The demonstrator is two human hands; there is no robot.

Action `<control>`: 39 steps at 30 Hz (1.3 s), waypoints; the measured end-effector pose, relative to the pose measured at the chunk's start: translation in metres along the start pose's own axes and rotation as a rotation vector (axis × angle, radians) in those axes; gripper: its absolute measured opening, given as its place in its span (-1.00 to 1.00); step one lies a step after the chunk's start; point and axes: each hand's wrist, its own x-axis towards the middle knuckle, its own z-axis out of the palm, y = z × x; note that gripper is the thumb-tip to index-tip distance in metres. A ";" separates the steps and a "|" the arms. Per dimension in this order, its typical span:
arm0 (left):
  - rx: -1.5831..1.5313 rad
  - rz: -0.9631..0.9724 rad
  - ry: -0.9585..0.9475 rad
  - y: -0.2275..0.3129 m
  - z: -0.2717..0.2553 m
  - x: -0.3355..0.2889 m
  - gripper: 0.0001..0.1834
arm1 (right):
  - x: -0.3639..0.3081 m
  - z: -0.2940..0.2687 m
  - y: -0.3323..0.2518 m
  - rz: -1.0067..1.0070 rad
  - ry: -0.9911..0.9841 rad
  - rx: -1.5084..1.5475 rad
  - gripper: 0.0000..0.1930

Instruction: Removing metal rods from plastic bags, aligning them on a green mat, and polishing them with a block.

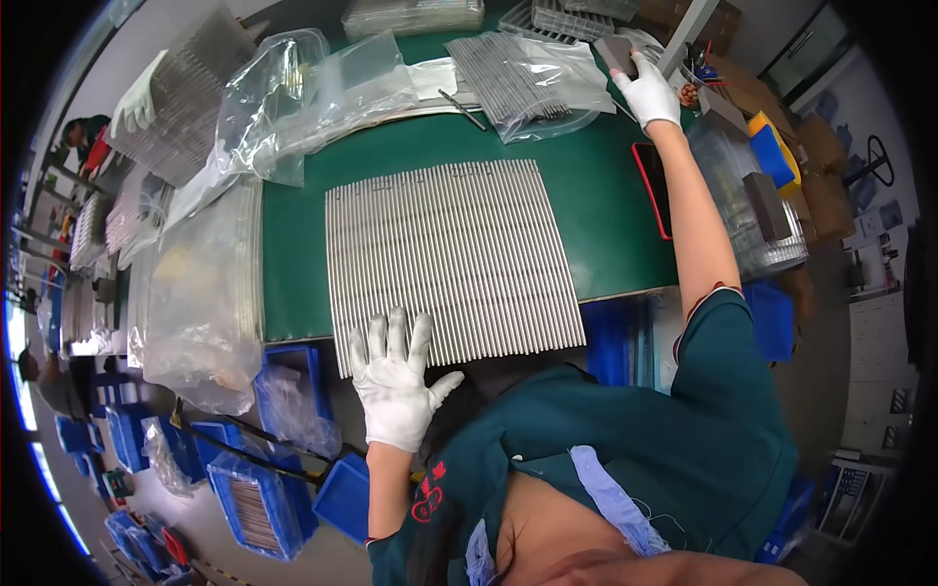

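Note:
A row of thin silver metal rods (454, 254) lies side by side on the green tabletop, its near ends sticking out past the front edge. Across the near left ends of these rods my left hand (393, 386), in a white glove, rests flat with its fingers spread. My right arm reaches to the far right, where my gloved right hand (650, 96) grips a grey-brown rectangular block (614, 54) between thumb and fingers. Beyond the row, a single dark rod or pen (462, 110) lies at a slant.
A red-edged phone (653, 190) lies right of the rods. More rods in a plastic bag (513, 83) sit at the back. Clear plastic bags (200, 293) cover the left side. A blue and yellow object (774, 154) and another block (767, 207) stand right. Blue bins (262, 498) fill the lower left.

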 end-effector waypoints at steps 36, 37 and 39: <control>0.067 -0.018 0.018 0.002 0.004 -0.002 -0.11 | -0.202 -0.016 -0.103 -1.332 -0.526 0.394 -0.33; 0.066 -0.019 0.015 0.002 0.003 -0.002 -0.11 | -0.200 -0.017 -0.098 -1.333 -0.524 0.388 -0.33; 0.061 -0.033 -0.008 0.002 0.001 -0.001 -0.10 | -0.197 -0.020 -0.085 -1.319 -0.507 0.362 -0.36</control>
